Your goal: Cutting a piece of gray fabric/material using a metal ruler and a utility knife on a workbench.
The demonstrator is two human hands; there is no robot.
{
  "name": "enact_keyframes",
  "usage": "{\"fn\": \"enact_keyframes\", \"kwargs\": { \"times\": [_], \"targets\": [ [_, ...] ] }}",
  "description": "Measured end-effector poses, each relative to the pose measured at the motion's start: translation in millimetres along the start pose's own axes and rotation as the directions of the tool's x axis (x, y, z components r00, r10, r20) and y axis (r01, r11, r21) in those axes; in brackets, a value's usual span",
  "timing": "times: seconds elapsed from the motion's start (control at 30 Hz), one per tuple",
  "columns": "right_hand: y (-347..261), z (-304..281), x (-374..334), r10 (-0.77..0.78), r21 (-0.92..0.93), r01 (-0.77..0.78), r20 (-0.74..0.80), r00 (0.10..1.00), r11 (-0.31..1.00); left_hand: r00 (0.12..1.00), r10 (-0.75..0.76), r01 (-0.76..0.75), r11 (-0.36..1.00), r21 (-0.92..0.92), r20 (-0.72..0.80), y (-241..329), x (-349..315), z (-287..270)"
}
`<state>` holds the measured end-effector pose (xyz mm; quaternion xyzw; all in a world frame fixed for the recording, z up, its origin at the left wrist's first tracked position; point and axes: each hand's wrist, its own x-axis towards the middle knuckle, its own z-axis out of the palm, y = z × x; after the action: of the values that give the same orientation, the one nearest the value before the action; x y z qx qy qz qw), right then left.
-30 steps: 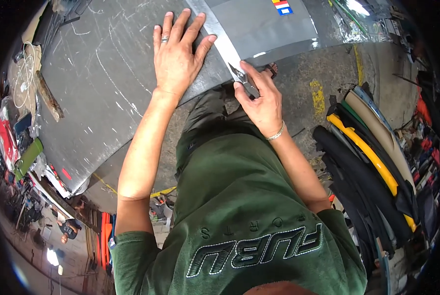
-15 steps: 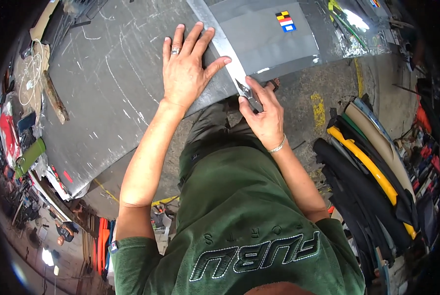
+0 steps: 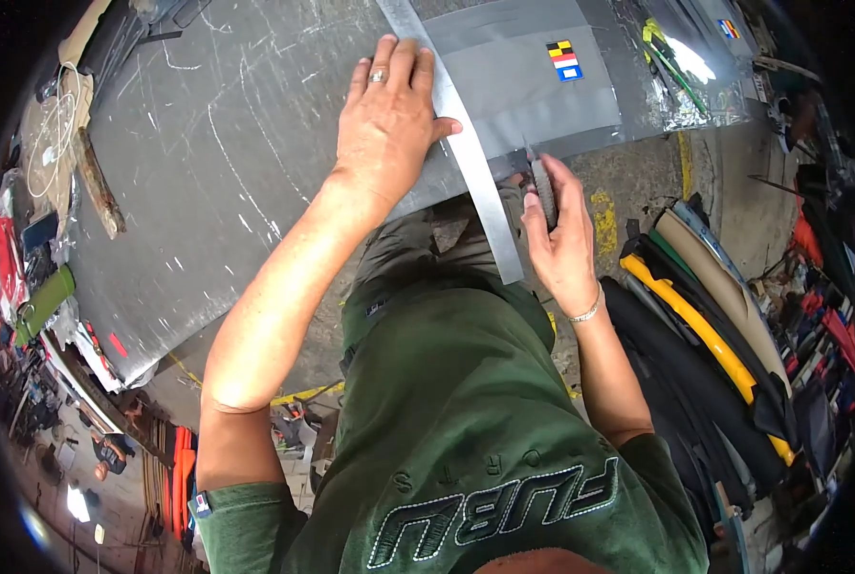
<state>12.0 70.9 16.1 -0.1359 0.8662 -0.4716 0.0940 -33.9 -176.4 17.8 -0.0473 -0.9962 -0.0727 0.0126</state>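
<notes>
A long metal ruler (image 3: 473,167) lies across the dark scratched table, its near end sticking out past the table's front edge. My left hand (image 3: 387,134) rests flat against its left side, fingers stretched forward and the thumb lying on the metal. To the ruler's right is a grey sheet (image 3: 518,81) with a small coloured flag-like emblem (image 3: 563,60). My right hand (image 3: 563,230) is closed around a grey cutter knife (image 3: 542,187), apart from the ruler. Its pointed blade faces the sheet's near edge.
Rolls of black, yellow and beige material (image 3: 700,325) lie on the floor at the right. A wooden stick (image 3: 100,187) and a white cord (image 3: 54,143) are at the table's left end. Clear plastic (image 3: 681,96) lies at the far right. Another person (image 3: 112,454) is far off at lower left.
The ruler has shifted right and toward me, and now overhangs the table edge. My left hand has moved right with it. My right hand has carried the knife right, away from the ruler.
</notes>
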Motion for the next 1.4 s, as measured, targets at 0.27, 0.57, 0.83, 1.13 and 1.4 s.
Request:
{"fn": "enact_keyframes", "kwargs": {
  "times": [0.27, 0.57, 0.83, 1.13, 1.4],
  "targets": [
    [-46, 30, 76, -0.042, -0.135, 0.046, 0.037, 0.998, 0.990, 0.996, 0.086, -0.080, 0.985, -0.153, 0.032, -5, 3, 3],
    [-53, 46, 102, 0.019, -0.212, -0.007, 0.051, 0.999, 0.977, 0.993, 0.101, -0.092, 0.983, -0.157, 0.056, -7, 3, 2],
    [-53, 47, 104, -0.026, -0.258, 0.036, 0.042, 0.999, 0.966, 0.995, 0.092, -0.083, 0.979, -0.185, 0.038, -8, 3, 2],
    [-53, 45, 107, -0.010, -0.285, 0.034, 0.085, 0.996, 0.958, 0.995, 0.097, -0.090, 0.981, -0.171, 0.032, -8, 3, 1],
    [-55, 43, 108, -0.029, -0.317, 0.059, 0.100, 0.995, 0.947, 0.995, 0.095, -0.088, 0.978, -0.189, 0.032, -7, 3, 1]
  ]
}}
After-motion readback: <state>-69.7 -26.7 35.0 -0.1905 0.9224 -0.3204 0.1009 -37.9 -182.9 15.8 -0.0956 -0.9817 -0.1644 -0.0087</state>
